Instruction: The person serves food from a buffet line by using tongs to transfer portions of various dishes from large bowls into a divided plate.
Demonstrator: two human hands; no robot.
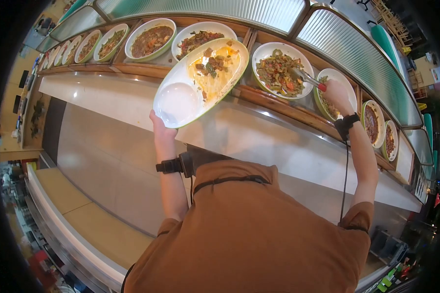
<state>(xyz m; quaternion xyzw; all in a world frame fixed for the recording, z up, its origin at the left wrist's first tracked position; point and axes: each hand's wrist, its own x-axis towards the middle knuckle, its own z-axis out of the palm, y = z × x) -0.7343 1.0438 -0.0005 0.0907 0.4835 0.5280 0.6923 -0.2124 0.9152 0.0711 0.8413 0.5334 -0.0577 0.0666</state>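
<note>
Over counter [259,141], hands [162,132] [336,93] on plate [180,101], tongs [305,78]

Head view, from above — steeply downward

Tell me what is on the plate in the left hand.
The plate, held by the left hand, carries brown chunks in orange sauce in its far section; the near round section looks bare. Its underside is hidden.

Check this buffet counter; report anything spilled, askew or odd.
No spill shows on the counter. Only the divided plate in the left hand looks tilted, sauce smeared across its large section, round section bare. The right hand grips a serving utensil.
</note>
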